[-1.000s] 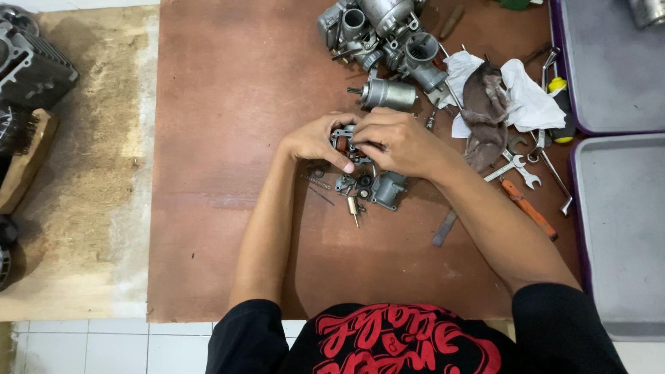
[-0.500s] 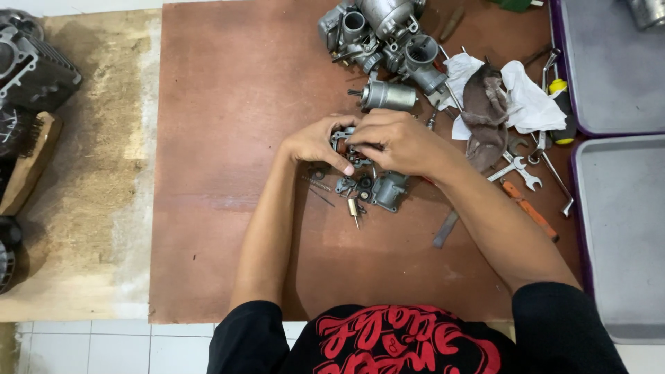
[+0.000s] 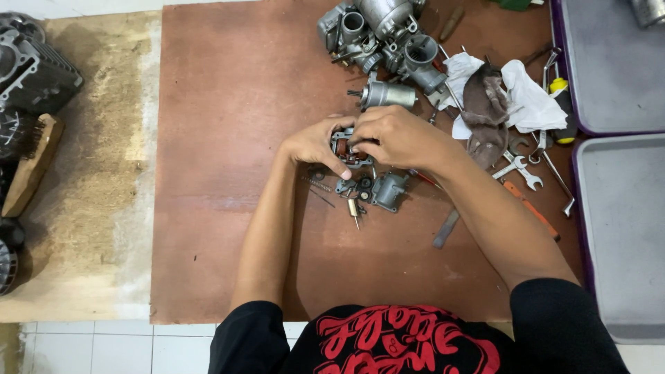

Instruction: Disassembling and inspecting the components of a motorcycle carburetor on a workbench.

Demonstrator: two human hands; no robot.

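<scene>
Both hands meet over the middle of the brown board (image 3: 228, 138). The left hand (image 3: 315, 145) and right hand (image 3: 395, 137) close their fingers around a small metal part (image 3: 345, 147), mostly hidden between them; only its reddish inside shows. Just below lie loose small metal pieces (image 3: 377, 190), hard to tell apart. Larger carburetors (image 3: 377, 31) sit above, a dirty rag (image 3: 488, 97) to the right
</scene>
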